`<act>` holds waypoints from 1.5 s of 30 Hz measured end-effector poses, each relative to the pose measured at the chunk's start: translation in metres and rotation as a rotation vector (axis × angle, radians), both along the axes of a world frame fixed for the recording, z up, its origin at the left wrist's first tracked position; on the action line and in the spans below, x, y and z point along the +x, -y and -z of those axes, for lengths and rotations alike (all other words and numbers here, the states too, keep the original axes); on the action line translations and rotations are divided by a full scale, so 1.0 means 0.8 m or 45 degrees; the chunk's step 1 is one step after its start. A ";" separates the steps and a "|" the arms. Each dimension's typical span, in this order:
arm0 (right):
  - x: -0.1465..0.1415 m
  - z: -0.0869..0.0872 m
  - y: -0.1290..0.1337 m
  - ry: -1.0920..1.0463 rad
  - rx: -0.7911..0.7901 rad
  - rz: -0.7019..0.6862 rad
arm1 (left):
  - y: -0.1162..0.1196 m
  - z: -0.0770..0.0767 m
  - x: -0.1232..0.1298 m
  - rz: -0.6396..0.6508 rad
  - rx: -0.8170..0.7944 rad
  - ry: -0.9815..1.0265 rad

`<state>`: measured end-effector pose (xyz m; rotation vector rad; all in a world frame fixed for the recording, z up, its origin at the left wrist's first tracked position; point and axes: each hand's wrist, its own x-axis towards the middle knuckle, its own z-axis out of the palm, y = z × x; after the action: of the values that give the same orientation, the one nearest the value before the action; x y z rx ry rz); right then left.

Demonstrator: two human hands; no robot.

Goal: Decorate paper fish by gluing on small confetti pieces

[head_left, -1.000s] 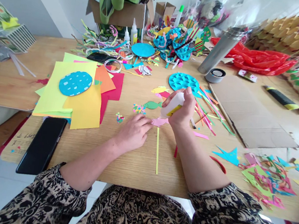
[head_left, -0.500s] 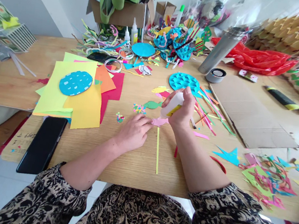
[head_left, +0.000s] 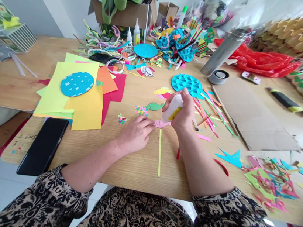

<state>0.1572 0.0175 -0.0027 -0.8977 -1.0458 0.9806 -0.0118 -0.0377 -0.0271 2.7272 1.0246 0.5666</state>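
Observation:
My right hand (head_left: 183,112) is wrapped round a white glue bottle (head_left: 172,108) with a yellow label, held tilted with its lower end toward a pink paper fish (head_left: 162,123). The bottle's tip is hard to make out against the pink. With its fingertips, my left hand (head_left: 137,133) pins the fish's left end to the table. Just below the fish lies a thin yellow paper strip (head_left: 159,153). Beyond it are a green paper fish (head_left: 154,106) and a yellow paper fish (head_left: 162,91). Small piles of paper confetti (head_left: 141,110) lie left of the green fish.
Coloured paper sheets (head_left: 87,109) with a blue spotted oval on top lie left, above a black phone (head_left: 43,147). Paper strips (head_left: 210,112), a cardboard sheet (head_left: 254,116) and scraps (head_left: 273,180) spread right. A metal flask (head_left: 225,52) stands at the back.
My right hand has shifted very slightly with the glue bottle, which now sits a touch lower and further left. My left hand stays on the pink paper fish.

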 end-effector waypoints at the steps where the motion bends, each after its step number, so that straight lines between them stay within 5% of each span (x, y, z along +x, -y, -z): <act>1: 0.001 0.001 0.000 0.000 -0.008 -0.011 | 0.000 0.000 0.000 0.001 0.004 0.002; 11: 0.007 -0.019 0.007 -0.010 -0.113 -0.185 | 0.000 0.000 0.000 -0.005 0.010 -0.006; 15: 0.012 -0.029 0.006 -0.055 -0.053 -0.051 | 0.000 0.001 0.000 -0.003 0.004 -0.007; 22: 0.013 -0.015 0.001 -0.094 0.067 0.158 | -0.001 0.002 0.000 0.011 0.036 0.031; 45: 0.009 -0.003 -0.003 0.013 0.090 0.194 | 0.000 0.003 0.000 0.002 0.033 0.024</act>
<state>0.1646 0.0201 0.0001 -0.9109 -0.9991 0.8084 -0.0121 -0.0375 -0.0295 2.7394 1.0182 0.6088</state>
